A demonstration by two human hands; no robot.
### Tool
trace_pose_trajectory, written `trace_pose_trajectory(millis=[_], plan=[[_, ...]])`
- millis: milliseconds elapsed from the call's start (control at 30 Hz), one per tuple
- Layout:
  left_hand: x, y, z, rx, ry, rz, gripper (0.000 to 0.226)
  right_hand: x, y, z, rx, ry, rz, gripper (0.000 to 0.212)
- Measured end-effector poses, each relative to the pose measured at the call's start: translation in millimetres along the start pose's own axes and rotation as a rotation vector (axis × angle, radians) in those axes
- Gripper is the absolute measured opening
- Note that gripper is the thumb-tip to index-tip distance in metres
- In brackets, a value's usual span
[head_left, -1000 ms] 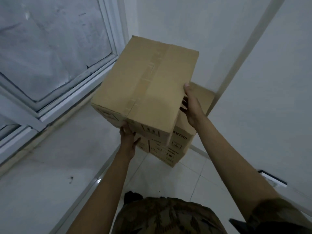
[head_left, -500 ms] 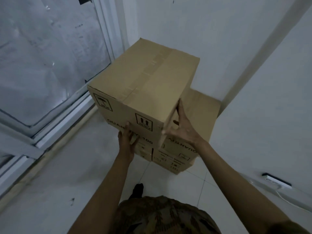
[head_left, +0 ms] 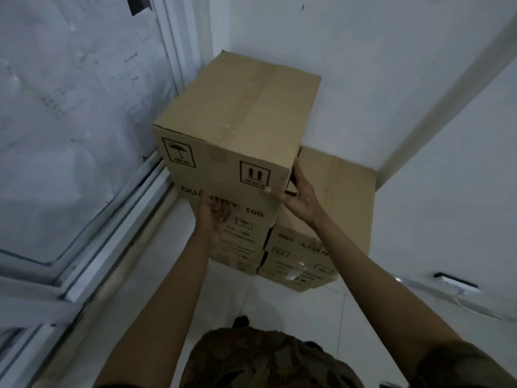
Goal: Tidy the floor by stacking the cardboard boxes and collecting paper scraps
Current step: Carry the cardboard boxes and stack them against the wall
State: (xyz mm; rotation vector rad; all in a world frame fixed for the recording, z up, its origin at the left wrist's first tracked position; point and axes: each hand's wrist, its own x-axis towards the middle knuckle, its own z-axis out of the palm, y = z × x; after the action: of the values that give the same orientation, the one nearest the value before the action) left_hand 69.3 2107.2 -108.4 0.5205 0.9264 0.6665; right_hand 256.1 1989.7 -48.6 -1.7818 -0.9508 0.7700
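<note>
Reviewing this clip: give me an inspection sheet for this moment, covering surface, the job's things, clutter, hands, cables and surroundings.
Surface: pale tiled floor, dimly lit.
Job's things: top cardboard box, taped shut, printed arrows pointing up, on the left stack; a lower right stack of boxes beside it in the corner. Paper scraps: nothing seen.
Clutter: nothing seen.
Hands: left hand against the top box's front face near its lower edge; right hand at its right front corner, thumb on the front. Both touch it.
Cables: thin white cable along the right wall, by a small dark fitting.
Surroundings: white walls; glazed window frame on the left.
</note>
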Motion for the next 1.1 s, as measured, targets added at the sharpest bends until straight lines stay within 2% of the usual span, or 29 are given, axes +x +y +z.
trace_pose_trajectory(millis=[100,200,367,600,733,800,900,1100], plan=[[24.0,29.9,16.2,-0.092,-0.022,-0.069,0.058,13.8,10.7,6.8,-0.002,0.133,0.05,0.092],[40.2,40.4,23.8,-0.104,-0.056,-0.141,0.069,18.0,18.3,13.1,-0.056,0.163,0.082,0.096],[52.7,37.1,-6.7,-0.079,-0.075,-0.14,0.097,16.0,13.2,20.2,-0.105,0.19,0.051,0.078],[55.0,14.7,-39.3,0.088,-0.079,-0.125,0.077,14.8,14.4,30.1,-0.087,0.179,0.08,0.074],[53.7,-2.3,-46.0,0.156,-0.084,-0.154,0.042,8.3,16.3,37.6,-0.099,0.172,0.143,0.061],[48.4,-13.5,-44.4,0.181,-0.082,-0.171,0.031,1.3,26.6,42.4,-0.107,0.152,0.208,0.059],[39.7,-31.3,-47.4,0.209,-0.091,-0.218,0.047,-14.4,45.1,47.9,-0.086,0.175,0.353,0.074],[19.4,-71.4,-39.5,0.29,-0.093,-0.323,0.046,-57.8,83.8,33.3,-0.124,0.227,0.402,0.04]])
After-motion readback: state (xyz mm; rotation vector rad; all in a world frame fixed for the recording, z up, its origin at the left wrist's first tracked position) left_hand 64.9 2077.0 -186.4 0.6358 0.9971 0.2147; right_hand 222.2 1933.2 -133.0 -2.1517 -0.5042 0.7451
